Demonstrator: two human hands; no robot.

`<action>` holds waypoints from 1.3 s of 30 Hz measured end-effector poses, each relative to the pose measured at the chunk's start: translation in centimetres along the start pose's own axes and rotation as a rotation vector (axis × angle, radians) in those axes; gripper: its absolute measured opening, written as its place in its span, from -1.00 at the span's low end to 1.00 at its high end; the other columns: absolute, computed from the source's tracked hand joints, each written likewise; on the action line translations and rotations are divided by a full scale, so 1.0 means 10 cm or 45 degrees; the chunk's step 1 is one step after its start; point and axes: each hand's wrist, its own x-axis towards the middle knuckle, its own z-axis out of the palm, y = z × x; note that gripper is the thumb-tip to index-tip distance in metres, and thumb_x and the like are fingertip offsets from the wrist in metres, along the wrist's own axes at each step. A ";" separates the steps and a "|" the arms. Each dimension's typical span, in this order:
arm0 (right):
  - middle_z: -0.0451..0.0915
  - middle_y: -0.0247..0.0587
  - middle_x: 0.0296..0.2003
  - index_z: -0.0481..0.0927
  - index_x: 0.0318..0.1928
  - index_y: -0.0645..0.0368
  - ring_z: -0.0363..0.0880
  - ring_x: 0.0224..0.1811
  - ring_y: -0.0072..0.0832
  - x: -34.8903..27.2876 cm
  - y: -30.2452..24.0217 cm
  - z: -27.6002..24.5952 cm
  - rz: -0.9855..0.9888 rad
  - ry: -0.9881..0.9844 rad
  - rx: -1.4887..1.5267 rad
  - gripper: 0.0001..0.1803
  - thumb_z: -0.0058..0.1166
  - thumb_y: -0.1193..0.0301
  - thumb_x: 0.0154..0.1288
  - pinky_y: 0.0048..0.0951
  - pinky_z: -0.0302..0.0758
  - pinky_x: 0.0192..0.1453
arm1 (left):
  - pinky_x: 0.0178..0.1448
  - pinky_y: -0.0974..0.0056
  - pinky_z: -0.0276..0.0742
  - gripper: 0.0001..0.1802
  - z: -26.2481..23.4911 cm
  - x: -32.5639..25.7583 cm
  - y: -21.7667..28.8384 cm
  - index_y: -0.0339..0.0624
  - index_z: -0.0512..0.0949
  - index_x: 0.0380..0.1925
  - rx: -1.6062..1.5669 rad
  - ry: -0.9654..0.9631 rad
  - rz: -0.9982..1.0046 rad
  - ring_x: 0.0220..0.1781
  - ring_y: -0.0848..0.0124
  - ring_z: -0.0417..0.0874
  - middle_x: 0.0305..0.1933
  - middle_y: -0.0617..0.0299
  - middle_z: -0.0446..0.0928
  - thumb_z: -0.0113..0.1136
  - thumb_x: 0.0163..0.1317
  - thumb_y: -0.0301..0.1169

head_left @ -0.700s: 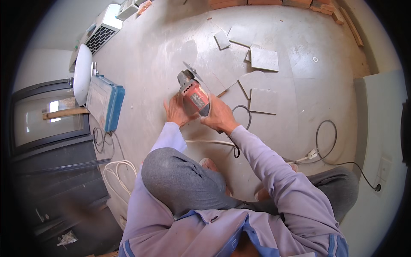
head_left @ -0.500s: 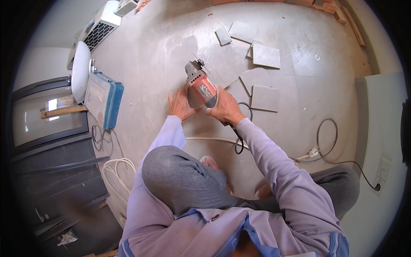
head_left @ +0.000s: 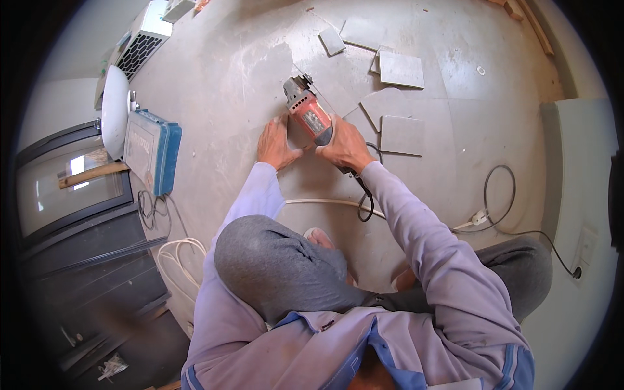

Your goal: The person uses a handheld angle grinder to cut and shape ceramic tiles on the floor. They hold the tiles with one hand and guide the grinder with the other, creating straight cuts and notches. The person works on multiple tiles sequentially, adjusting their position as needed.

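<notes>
My right hand (head_left: 346, 144) is wrapped round the rear of a red and grey angle grinder (head_left: 308, 116). Its head points away from me, and its thin disc (head_left: 320, 92) shows nearly edge-on along the right side. Close to the grinder's left side, my left hand (head_left: 275, 143) is low over the floor, thumb apart from the fingers. Whether its fingertips press on a tile piece beneath is hard to make out. A black cord (head_left: 365, 190) runs from the grinder's rear, under my right wrist.
Several grey tile pieces lie ahead to the right, among them a square tile (head_left: 401, 135) and another tile (head_left: 400, 69). At left stand a blue case (head_left: 168, 157) and a white basin (head_left: 116, 112). A pale cable (head_left: 325, 201) crosses before my feet; a plug (head_left: 480, 217) lies right.
The view has shifted slightly, so the tiles and the case sit higher in it. Both hands and the grinder keep nearly the same place relative to each other.
</notes>
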 end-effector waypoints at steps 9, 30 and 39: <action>0.67 0.26 -0.13 0.50 0.11 0.26 0.64 -0.03 0.19 0.06 0.05 0.03 -0.005 -0.002 0.004 -0.28 0.35 0.24 -0.13 -0.06 0.55 0.09 | 0.38 -0.02 0.41 0.15 0.09 -0.01 -0.02 -0.11 0.22 0.43 0.057 0.051 -0.002 0.34 -0.01 0.40 0.28 -0.01 0.37 0.60 -0.21 -0.13; 0.68 0.24 -0.10 0.51 0.12 0.26 0.65 0.00 0.16 0.10 0.11 0.04 0.010 -0.009 -0.015 -0.26 0.38 0.25 -0.16 -0.10 0.55 0.13 | 0.33 -0.06 0.42 0.19 0.15 0.04 -0.07 -0.08 0.22 0.44 0.178 0.057 0.008 0.33 -0.02 0.37 0.25 -0.05 0.36 0.60 -0.20 0.04; 0.67 0.24 -0.11 0.51 0.12 0.25 0.65 -0.01 0.17 0.11 0.14 0.05 -0.022 -0.006 -0.033 -0.24 0.37 0.23 -0.17 -0.09 0.55 0.11 | 0.36 -0.05 0.41 0.17 0.13 0.06 -0.04 -0.07 0.23 0.43 0.162 0.033 -0.025 0.34 0.00 0.37 0.28 0.00 0.35 0.60 -0.21 0.01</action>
